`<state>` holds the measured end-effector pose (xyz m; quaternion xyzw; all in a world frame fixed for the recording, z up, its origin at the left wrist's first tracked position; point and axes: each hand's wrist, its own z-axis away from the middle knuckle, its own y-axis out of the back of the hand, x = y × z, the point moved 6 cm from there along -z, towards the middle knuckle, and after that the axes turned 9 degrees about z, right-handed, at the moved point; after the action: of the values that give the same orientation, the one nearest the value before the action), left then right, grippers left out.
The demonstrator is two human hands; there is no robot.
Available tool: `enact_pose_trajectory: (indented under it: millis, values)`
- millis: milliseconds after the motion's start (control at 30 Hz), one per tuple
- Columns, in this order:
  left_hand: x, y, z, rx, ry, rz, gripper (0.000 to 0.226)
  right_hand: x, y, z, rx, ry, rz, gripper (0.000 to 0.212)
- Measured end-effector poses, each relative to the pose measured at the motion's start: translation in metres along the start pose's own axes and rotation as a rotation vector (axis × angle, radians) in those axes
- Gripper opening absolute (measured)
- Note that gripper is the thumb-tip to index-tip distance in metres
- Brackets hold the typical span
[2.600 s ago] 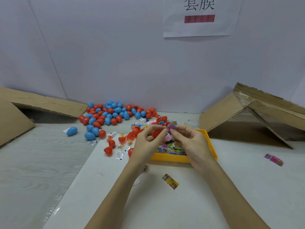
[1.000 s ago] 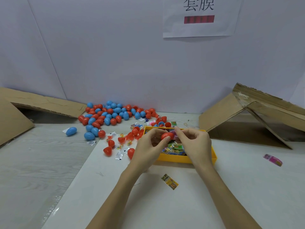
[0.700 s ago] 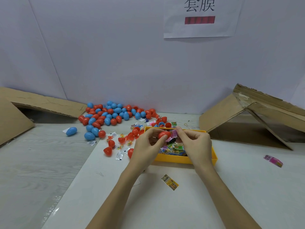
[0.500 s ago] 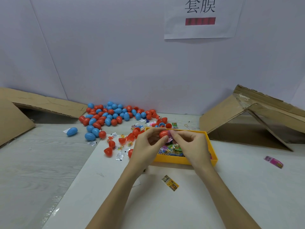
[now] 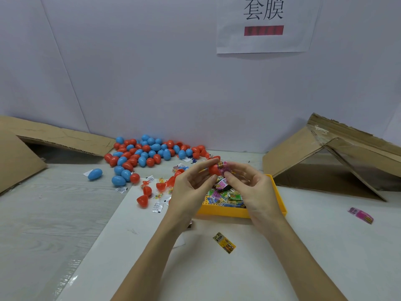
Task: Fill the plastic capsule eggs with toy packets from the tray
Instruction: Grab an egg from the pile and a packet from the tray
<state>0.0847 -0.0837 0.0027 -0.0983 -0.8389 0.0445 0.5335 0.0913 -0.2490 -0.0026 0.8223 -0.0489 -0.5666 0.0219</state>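
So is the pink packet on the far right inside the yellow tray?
No, the pink foil packet lies on the white table, apart from the yellow plastic tray.

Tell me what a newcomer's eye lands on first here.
First, the two hands at centre: the left hand holds a red capsule half while the right hand pushes a pink toy packet into it, above the yellow tray. Next, the pile of red and blue capsule eggs by the back wall.

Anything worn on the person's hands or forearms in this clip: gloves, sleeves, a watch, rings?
Nothing worn that shows. The left hand and right hand are bare, with no gloves or visible rings. Both forearms are bare down to the frame's bottom edge: no sleeves, watch or wristband in view.
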Motion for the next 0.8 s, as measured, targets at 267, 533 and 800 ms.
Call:
enact_pose_trajectory:
  millis: [267, 533, 800]
  values:
    - [0.001, -0.002, 0.001, 0.015, -0.006, -0.012, 0.036, -0.002, -0.001, 0.001, 0.017, 0.006, 0.013, 0.022]
    - [0.007, -0.003, 0.002, 0.01, -0.082, -0.033, 0.033, -0.004, -0.002, 0.002, 0.004, 0.024, 0.034, 0.021]
    - [0.013, -0.002, 0.002, 0.001, -0.244, -0.167, 0.032, -0.006, -0.004, 0.003, -0.017, 0.027, 0.021, 0.026]
